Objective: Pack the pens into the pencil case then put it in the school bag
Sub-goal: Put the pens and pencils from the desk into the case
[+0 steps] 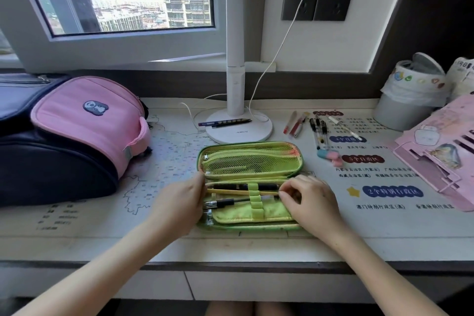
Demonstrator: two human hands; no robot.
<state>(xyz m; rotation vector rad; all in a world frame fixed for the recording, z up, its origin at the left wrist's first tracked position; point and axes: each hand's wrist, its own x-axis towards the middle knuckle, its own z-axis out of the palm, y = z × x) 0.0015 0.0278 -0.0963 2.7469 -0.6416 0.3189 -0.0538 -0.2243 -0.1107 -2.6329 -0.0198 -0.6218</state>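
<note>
Packing step: the green pencil case lies open by the front edge of the desk — my right hand pinches a yellow pencil in its loops, and my left hand rests at its left end, grip unclear. Next I'd reach for the loose pens — right rear.

Left hand, right hand on pencil case

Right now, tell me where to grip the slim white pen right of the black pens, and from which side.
I'd pinch the slim white pen mid-barrel from above: it lies flat on the printed desk mat, slanted, apart from the black-capped pens, leaving room on both sides.
</note>
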